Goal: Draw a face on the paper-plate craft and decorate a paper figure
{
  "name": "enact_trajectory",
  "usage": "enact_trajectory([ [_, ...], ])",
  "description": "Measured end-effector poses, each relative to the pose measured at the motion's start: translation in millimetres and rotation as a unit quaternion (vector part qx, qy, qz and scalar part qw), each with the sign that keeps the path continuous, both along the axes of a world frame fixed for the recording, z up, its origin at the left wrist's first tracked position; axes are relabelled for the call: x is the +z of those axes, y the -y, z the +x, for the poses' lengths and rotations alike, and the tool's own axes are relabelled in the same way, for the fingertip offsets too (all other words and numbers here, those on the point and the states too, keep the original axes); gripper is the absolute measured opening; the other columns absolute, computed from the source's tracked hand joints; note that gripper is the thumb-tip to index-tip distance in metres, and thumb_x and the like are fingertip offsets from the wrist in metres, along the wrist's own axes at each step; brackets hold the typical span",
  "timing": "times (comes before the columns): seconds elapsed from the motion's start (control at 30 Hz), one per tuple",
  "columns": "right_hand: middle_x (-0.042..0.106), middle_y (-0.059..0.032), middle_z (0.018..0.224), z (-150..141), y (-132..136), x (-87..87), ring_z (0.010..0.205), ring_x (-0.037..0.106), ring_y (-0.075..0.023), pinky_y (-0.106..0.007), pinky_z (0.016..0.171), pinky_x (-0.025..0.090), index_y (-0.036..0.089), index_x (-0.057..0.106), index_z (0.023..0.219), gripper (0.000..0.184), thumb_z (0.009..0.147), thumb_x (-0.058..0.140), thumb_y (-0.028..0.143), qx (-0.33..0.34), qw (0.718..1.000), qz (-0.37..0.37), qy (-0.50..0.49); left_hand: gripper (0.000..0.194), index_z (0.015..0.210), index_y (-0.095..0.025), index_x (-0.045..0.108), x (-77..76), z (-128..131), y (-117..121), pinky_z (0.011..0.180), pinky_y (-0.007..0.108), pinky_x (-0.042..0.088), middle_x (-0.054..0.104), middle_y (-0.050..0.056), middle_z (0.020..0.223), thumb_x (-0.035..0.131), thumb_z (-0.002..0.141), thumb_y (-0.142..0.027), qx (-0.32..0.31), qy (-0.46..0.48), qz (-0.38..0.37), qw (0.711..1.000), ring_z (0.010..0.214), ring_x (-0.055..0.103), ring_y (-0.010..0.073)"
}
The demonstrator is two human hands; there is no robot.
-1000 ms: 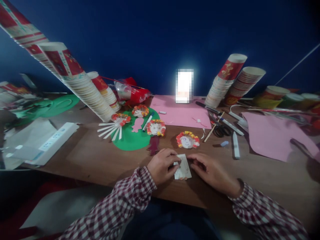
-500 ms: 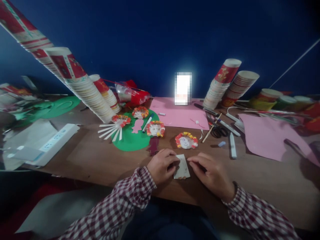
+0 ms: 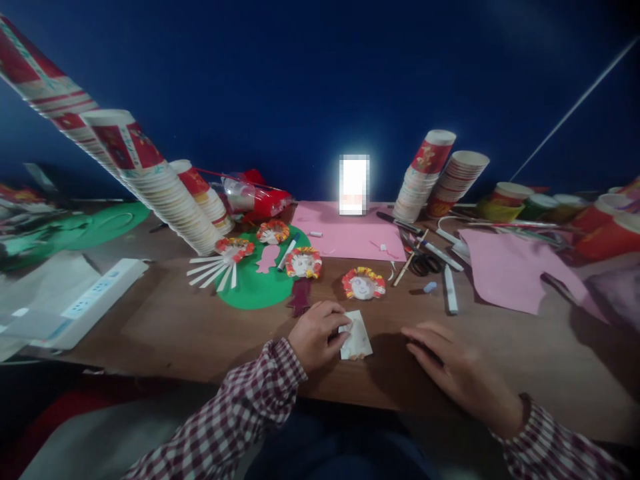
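Right hand shifted away from white paper, loosely spread, empty; left hand curled over paper's left side, grip unclear; paper near surface's front edge.

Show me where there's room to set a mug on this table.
Bare tabletop shows between the power strip and the left hand, and between the right hand and the cut pink sheet. It's crowded around the scissors and on the round green paper, where a marker and pink cutout lie.
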State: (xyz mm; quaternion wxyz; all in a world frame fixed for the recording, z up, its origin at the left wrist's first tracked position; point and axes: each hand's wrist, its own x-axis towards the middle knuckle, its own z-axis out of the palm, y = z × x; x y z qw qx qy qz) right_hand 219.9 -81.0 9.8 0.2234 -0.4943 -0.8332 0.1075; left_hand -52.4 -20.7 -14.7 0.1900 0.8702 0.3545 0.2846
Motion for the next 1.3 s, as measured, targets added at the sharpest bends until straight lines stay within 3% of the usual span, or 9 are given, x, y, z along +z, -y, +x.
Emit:
enact_trajectory([
  [0.33,0.065,-0.0056,0.104,11.6,2.2,10.1,0.091,0.064,-0.0181,-0.03,0.077,0.053,0.022,0.058,0.112,0.025,0.09,0.046,0.027,-0.014,0.998,0.021,0.055,0.018,0.098,-0.018,0.061,-0.8,-0.1,0.7,0.084,0.033,0.044,0.058,0.007,0.101,0.056,0.081,-0.021,0.006,-0.001,0.011,1.0,0.094,0.054,0.0184],
  [0.53,0.068,-0.0067,0.096,38.0,-10.0,16.8,0.086,0.065,-0.0185,-0.03,0.074,0.052,0.02,0.06,0.106,0.025,0.09,0.044,0.03,-0.083,0.993,0.064,0.056,0.019,0.098,-0.018,0.061,-0.6,-0.6,0.4,0.084,0.034,0.045,0.058,0.008,0.101,0.056,0.081,-0.019,0.001,0.003,0.011,1.0,0.094,0.054,0.0195],
  [0.67,0.068,-0.0068,0.085,59.2,-24.4,22.2,0.077,0.064,-0.0197,-0.031,0.068,0.048,0.019,0.063,0.095,0.025,0.09,0.041,0.031,-0.137,0.98,0.089,0.114,0.019,0.098,-0.019,0.062,-0.9,0.0,-0.7,0.084,0.034,0.045,0.058,0.007,0.101,0.057,0.08,-0.019,0.004,-0.003,0.008,1.0,0.095,0.054,0.0196],
  [0.77,0.068,-0.0062,0.086,69.8,-37.5,21.7,0.075,0.064,-0.0204,-0.031,0.067,0.046,0.02,0.061,0.09,0.023,0.088,0.043,0.033,-0.191,0.968,0.071,0.15,0.019,0.098,-0.019,0.062,-1.0,0.4,-0.6,0.084,0.034,0.045,0.058,0.008,0.101,0.057,0.08,-0.019,0.007,-0.001,0.01,1.0,0.094,0.054,0.0193],
  [1.0,0.068,-0.0058,0.075,72.7,-67.0,5.8,0.071,0.066,-0.0235,-0.03,0.06,0.043,0.019,0.052,0.091,0.026,0.082,0.048,0.044,-0.285,0.951,-0.027,0.117,0.019,0.099,-0.019,0.062,-0.8,0.2,0.0,0.083,0.034,0.046,0.058,0.007,0.101,0.055,0.081,-0.02,0.007,-0.003,0.01,1.0,0.094,0.054,0.0192],
  [1.3,0.063,-0.0029,0.066,72.2,-76.6,-2.5,0.059,0.062,-0.0226,-0.028,0.053,0.037,0.018,0.047,0.099,0.025,0.079,0.049,0.034,-0.308,0.94,-0.068,0.131,0.019,0.1,-0.019,0.061,-1.2,-0.7,0.9,0.084,0.034,0.044,0.057,0.007,0.102,0.056,0.081,-0.022,0.008,-0.018,0.007,1.0,0.095,0.053,0.0194],
])
